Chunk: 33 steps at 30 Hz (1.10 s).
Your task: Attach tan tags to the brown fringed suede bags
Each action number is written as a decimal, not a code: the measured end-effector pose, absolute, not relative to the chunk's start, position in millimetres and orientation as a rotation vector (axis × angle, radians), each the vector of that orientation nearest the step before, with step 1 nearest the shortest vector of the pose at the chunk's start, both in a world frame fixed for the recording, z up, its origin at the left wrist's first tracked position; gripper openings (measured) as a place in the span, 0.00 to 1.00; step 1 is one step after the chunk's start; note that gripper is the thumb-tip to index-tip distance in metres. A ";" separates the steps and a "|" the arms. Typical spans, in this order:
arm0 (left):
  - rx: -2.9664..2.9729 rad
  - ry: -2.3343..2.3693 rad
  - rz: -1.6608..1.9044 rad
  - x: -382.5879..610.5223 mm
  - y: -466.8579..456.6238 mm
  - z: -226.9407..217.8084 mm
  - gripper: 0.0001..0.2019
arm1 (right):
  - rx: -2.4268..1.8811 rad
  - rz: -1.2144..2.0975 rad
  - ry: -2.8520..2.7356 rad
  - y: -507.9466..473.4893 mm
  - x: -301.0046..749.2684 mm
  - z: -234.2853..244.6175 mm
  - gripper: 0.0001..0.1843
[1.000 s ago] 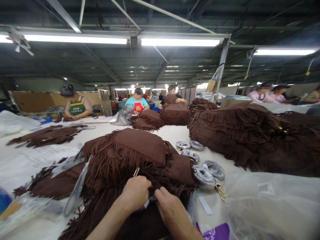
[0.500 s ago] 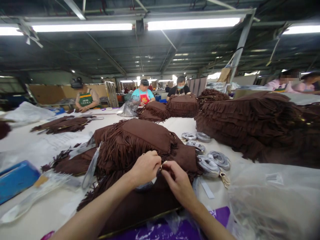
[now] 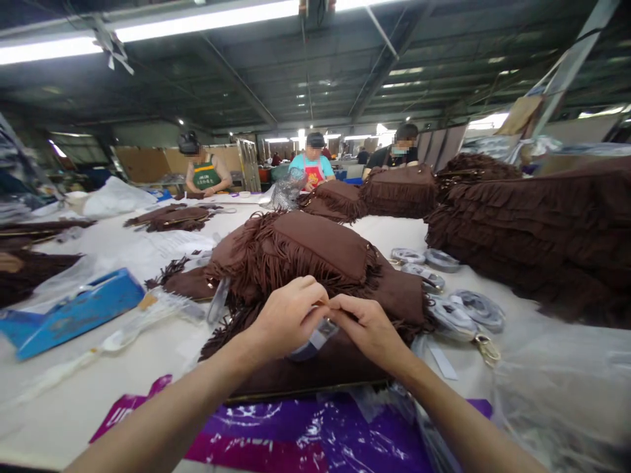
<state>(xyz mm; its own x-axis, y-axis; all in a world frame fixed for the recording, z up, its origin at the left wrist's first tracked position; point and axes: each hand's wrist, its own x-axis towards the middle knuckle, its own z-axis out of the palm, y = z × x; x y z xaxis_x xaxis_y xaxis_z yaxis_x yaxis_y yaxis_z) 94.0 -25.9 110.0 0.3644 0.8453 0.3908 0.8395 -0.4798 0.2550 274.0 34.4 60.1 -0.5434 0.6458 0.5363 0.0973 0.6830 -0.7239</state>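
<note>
Strap: a grey loop (image 3: 302, 351) in clear, wrinkled plastic with a small white band, lying over the near bag, directly beneath our joined fingers, its upper end between them.
Left hand: our left hand (image 3: 294, 312) pinches at the strap's upper end, fingertips bunched; the exact bit gripped is mostly hidden.
Right hand: our right hand (image 3: 367, 328) meets it there, thumb and forefinger closed on the same end.
Near bag: soft, matte brown cloth (image 3: 345, 371), a thin gold-coloured line along its near edge.
Fringed bag: a smooth, rounded flap edged with stringy tassels (image 3: 320, 243), just beyond our hands.
Coiled straps: grey, plastic-wrapped rolls (image 3: 476, 312) with a shiny gold clasp (image 3: 487, 349), right of the bags.
Plastic bag: glossy purple and magenta film (image 3: 374, 430), nearest us on the table (image 3: 152, 355).
</note>
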 end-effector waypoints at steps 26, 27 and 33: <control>2.255 1.737 0.525 12.5 -36.4 55.3 0.07 | -0.754 1.063 -2.521 -0.7 290.1 36.2 0.07; 2.336 1.732 0.529 20.8 -43.3 58.0 0.08 | -0.754 1.078 -2.517 -1.2 291.1 36.4 0.07; 2.522 1.466 0.203 86.9 -68.7 54.9 0.13 | -0.825 1.104 -2.564 -5.8 298.0 39.8 0.05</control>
<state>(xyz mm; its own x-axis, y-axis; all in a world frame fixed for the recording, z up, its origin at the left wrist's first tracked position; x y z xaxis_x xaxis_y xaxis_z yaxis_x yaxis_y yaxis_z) 86.9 -68.7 54.9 0.4935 0.8697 0.0101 0.8398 -0.4796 0.2545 298.0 -5.8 39.8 -0.8148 0.5796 -0.0107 0.4060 0.5575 -0.7241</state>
